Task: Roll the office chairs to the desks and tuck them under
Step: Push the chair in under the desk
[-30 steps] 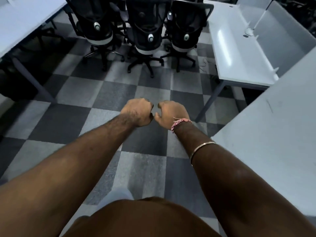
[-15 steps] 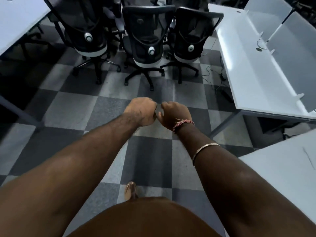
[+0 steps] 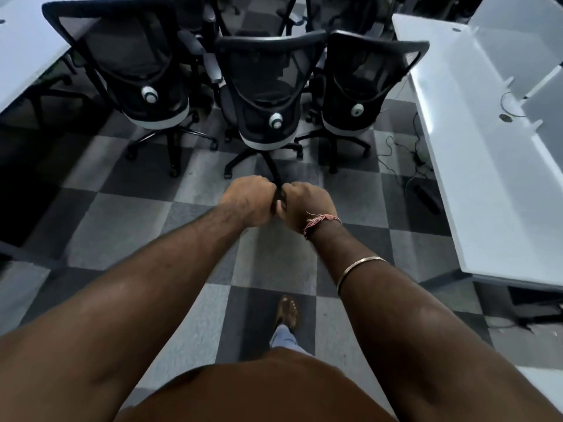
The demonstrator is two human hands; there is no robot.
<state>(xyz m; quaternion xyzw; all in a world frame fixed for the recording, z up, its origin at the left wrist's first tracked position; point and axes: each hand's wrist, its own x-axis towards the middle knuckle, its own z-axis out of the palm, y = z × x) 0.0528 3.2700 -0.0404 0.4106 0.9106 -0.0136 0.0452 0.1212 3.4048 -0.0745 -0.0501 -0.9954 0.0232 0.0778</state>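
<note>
Left hand (image 3: 248, 201) and right hand (image 3: 306, 205) fisted side by side at centre, three black office chairs (image 3: 268, 95) at twelve o'clock, white desk (image 3: 475, 166) at two o'clock, checkered carpet (image 3: 122, 214)

Mesh-backed office chairs (image 3: 268, 77), glossy white desk (image 3: 475, 166), matt carpet (image 3: 122, 214).

- The single view came from a wide-angle camera worn on the person's head, looking forward and steeply down.
- Nearest the lens, along the bottom edge, was the person's torso, with both forearms reaching away from the camera.
- The left hand (image 3: 248, 201) and right hand (image 3: 306, 205) sat near the centre of the frame.
- Farther off, at the top, stood the office chairs (image 3: 268, 95), backs turned to the camera.
- A desk (image 3: 475, 184) ran along the right edge, bowed by the lens.
- No second view shared the scene.
</note>
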